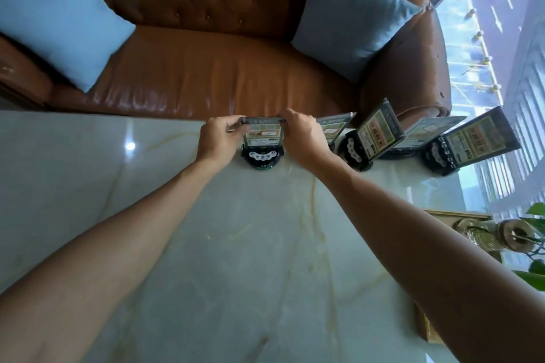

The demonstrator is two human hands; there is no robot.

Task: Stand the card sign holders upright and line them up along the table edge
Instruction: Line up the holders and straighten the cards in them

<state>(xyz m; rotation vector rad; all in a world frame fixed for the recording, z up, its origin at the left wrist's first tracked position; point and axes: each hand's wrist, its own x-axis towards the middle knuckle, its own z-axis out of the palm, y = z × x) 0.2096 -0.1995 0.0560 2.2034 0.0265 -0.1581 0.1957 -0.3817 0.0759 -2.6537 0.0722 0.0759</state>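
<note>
Marble table [182, 244], far edge: left hand [216, 134] and right hand [302, 132] pinch card sign holder [263, 138] by its top corners; best square its base with 4 holders [374, 135] rightward.

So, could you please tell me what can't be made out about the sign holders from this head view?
- Held sign holder: its side edges are covered by the left hand and right hand.
- Second holder: mostly behind the right hand; base unseen.
- Fourth holder: base hidden by its neighbours.
- Card print: too small and blurred to read.
</note>
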